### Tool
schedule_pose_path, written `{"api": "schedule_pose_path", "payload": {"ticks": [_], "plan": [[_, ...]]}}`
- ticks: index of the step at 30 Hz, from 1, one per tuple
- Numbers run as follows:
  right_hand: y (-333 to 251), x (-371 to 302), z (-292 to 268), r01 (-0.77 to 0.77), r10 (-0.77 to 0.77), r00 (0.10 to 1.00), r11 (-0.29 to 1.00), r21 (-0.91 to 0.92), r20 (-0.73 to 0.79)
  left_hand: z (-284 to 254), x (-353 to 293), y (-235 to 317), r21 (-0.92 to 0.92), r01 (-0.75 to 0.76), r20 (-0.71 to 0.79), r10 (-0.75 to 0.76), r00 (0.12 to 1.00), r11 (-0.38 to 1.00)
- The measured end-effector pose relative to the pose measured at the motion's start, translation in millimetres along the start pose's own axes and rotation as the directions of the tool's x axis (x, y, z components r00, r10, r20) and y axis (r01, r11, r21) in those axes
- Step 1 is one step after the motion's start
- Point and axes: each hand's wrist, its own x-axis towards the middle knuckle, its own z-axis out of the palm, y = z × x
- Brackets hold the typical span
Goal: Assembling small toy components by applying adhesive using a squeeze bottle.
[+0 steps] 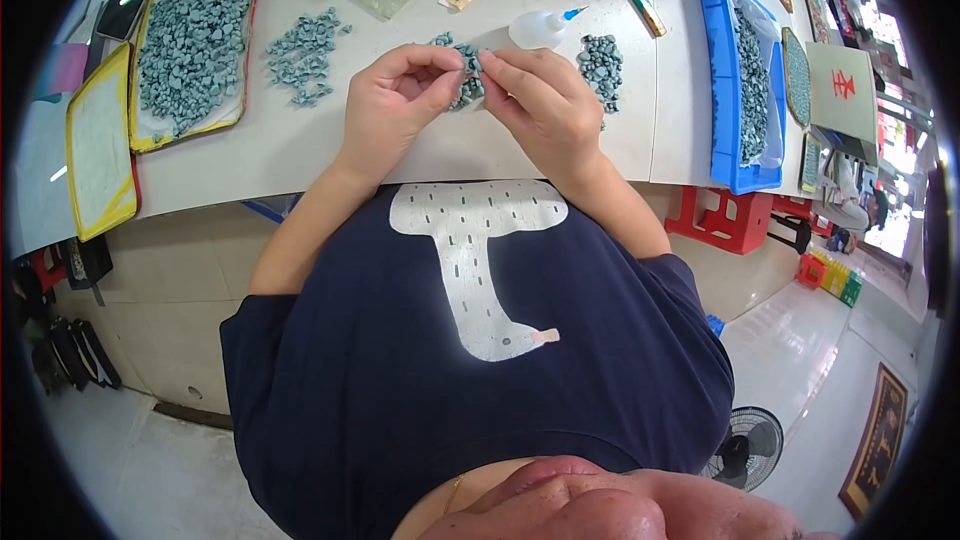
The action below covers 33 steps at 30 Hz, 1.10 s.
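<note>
A person in a navy T-shirt is working at a white tabletop (280,140), with both bare hands meeting over a loose heap of small grey-green stone-like pieces (468,92). The left hand (405,100) is curling its thumb and forefinger inward, while the right hand (545,90) is bringing its fingertips close beside them; whether either is pinching a piece cannot be told. The heap is lying on the table, partly showing between the hands. A second, scattered pile (302,58) is spreading to the left, and a third (600,65) is sitting just beyond the right hand, near a translucent white squeeze bottle with a blue tip (538,30). A blue plastic bin (722,90) is standing farther right.
</note>
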Motion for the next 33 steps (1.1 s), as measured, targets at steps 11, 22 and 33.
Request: {"api": "schedule_pose_path", "payload": {"ticks": [11, 22, 33], "plan": [[0.0, -1.8, 6.0, 0.039, -0.039, 0.999, 0.999, -0.013, -0.023, 3.9, -1.5, 2.3, 0.093, -0.13, -0.042, 0.134, 0.99, 0.987], [3.1, -10.6, 9.2, -0.028, 0.031, 0.999, 0.992, 0.122, -0.03, 2.1, -0.8, 0.0, 0.457, -0.39, 0.064, 0.408, 0.911, 0.799], [-4.3, -7.2, -6.1, -0.221, 0.233, 0.972, 0.92, 0.325, 0.002, 11.7, 7.7, 31.3, 0.591, -0.776, 0.441, 0.717, 0.54, 0.221]]}}
